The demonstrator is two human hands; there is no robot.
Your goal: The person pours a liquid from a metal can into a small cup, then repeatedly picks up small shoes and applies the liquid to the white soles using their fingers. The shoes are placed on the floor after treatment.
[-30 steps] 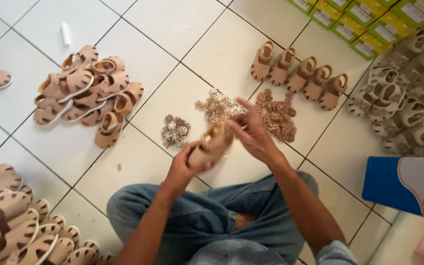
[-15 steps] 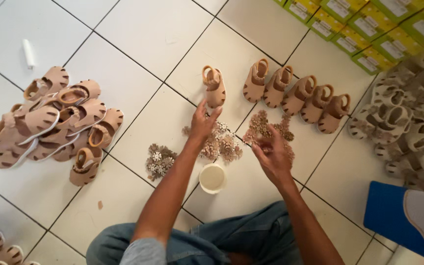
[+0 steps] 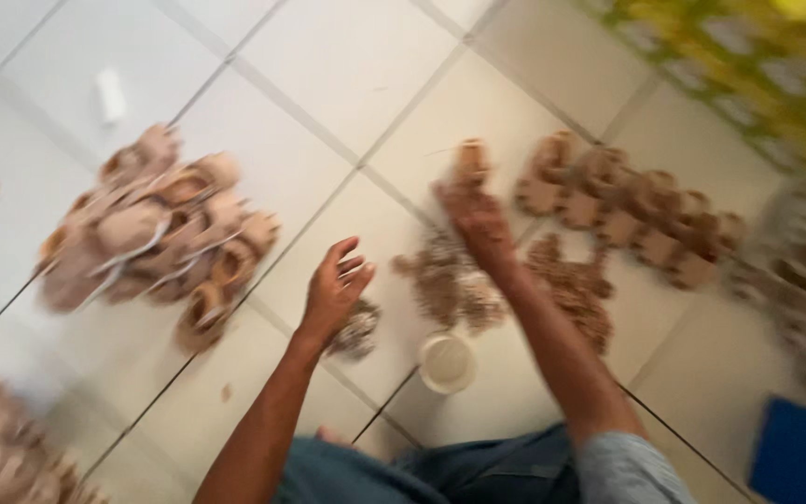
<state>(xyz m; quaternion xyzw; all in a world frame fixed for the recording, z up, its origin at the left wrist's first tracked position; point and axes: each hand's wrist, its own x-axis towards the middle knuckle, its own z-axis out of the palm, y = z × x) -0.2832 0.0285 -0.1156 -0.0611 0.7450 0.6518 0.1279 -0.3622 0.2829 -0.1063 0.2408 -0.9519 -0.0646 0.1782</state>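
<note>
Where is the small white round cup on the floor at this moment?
In the head view, the white cup stands on the tiled floor low in the middle, between the person's forearms, just below the small brown ornament piles.

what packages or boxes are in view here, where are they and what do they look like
Stacked boxes: top right along the floor's edge, rectangular, yellow and green, heavily blurred.
Blue package: bottom right corner on the tiles, flat, rectangular, deep blue, cut off by the frame.
No signs or screens show.
</note>
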